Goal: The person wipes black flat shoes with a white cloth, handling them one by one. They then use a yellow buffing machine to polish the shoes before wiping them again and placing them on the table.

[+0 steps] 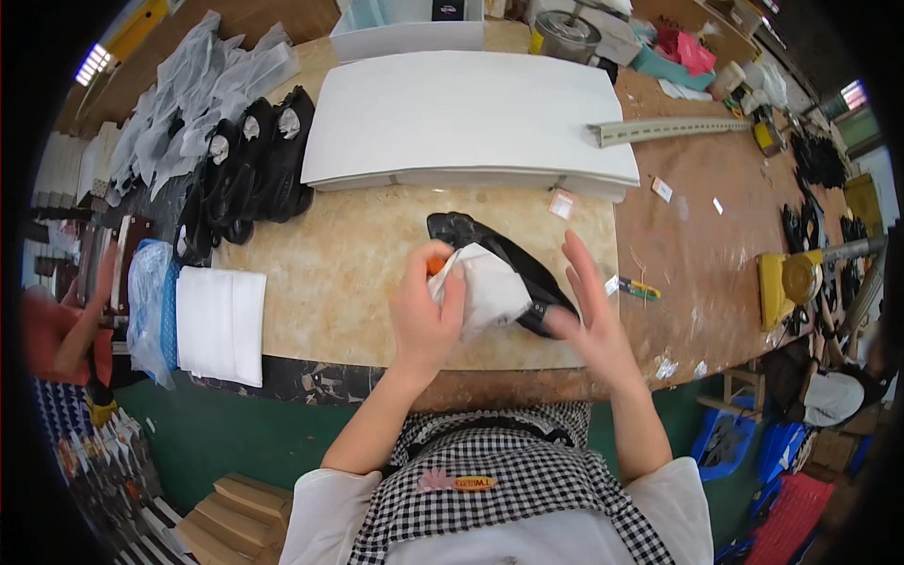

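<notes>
My left hand (429,304) grips a crumpled sheet of white paper (489,289) and a small orange item (436,265) that shows only in part between the fingers. Below the paper a black shoe (526,265) lies on the worktable, partly covered. My right hand (597,318) has its fingers spread at the near end of the shoe and is slightly blurred; whether its thumb touches the shoe I cannot tell. Left of my hands is a stack of folded white sheets (220,325). Several black shoes (282,162), some with paper stuffed inside, stand at the back left.
A big stack of white sheets (466,116) fills the table's back, with a metal strip (671,131) across its right end. A green and yellow utility knife (639,288) lies right of me. Further right stands a yellow clamp-like fixture (791,282). People are at both sides.
</notes>
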Demonstrator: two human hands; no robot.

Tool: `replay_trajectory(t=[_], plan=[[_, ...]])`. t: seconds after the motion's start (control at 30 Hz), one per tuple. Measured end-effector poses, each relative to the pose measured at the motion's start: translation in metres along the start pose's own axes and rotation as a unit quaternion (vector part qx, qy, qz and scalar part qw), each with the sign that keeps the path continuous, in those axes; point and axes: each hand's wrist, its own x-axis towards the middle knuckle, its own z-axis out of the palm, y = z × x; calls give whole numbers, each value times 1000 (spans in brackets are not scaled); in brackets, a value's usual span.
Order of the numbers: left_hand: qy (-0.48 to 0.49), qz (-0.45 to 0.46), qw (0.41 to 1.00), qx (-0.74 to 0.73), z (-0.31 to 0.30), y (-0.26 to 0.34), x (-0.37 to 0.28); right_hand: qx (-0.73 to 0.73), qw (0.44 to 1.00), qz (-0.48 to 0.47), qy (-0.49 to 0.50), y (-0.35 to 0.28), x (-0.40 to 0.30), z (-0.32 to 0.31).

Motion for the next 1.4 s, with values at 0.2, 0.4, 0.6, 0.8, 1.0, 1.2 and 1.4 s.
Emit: replay_trajectory(t=[0.2,0.4,0.6,0.8,1.0,1.2,1.4], plan=[[-84,-155,960,-218,73,-62,2,-298,946,24,122,87,28,-51],[-233,166,921,265,83,-24,-52,-549,808,-182,-113,53,48,-12],[-245,171,912,280,59,-39,-50,-500,828,-248,-62,71,111,22],[-204,241,882,349,77,-50,-62,-366,922,-120,23,86,134,-7],[-201,302,888,282,9,-43,-52,-186,978,-93,17,69,106,-4],[53,324,836,440,-154,-71,89,-273,943,34,187,102,-16,-70],[-62,-156,909,383,-286,-115,179,-474,853,-112,188,100,-46,-29]])
